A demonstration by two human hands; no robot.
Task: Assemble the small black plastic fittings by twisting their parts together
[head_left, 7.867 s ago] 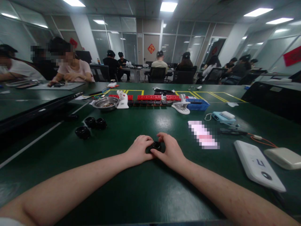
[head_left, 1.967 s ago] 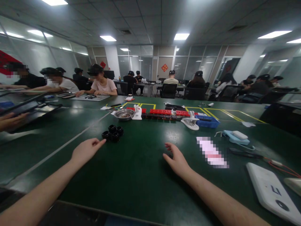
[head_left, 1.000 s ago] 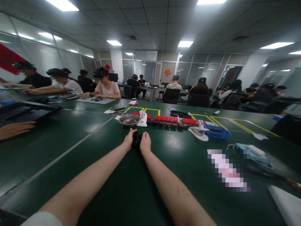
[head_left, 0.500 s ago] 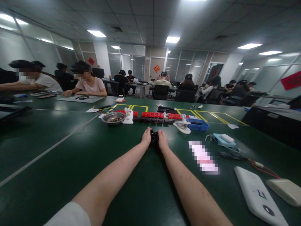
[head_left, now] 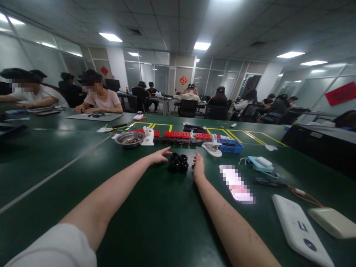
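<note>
- Tabletop (head_left: 144, 230): dark green, filling the lower part of my head-camera feed.
- Four black pieces (head_left: 178, 165): glossy, round and open-mouthed, grouped closely two by two on the tabletop, between the hands. I read them as upright, their mouths facing up.
- Left hand (head_left: 160, 155): spread, index finger stretched forward and thumb apart from it, just left of the group. I see nothing in its grip; whether its thumb touches the nearest piece, I cannot tell.
- Right hand (head_left: 198, 165): loosely opened, fingers slightly bent, just right of the group, with a narrow strip of tabletop showing between. I see nothing in its grip.
- Metal bowl (head_left: 128, 145): beyond the left hand, holding small bits (head_left: 132, 141) too tiny for me to identify.
- White stand (head_left: 148, 136): just beside the bowl, on its right.
- Red strips (head_left: 179, 135): in a row across the tabletop, beyond the group.
- White clip (head_left: 212, 149): beyond the right hand, next to a blue tray (head_left: 233, 149).
- Pink-and-white item (head_left: 236, 184): flat, pixelated in my feed, right of the right hand.
- Light-blue case (head_left: 257, 165): farther right, a small white object (head_left: 264, 161) on top.
- White slab (head_left: 302, 226): near a cream box (head_left: 332, 222), at lower right.
</note>
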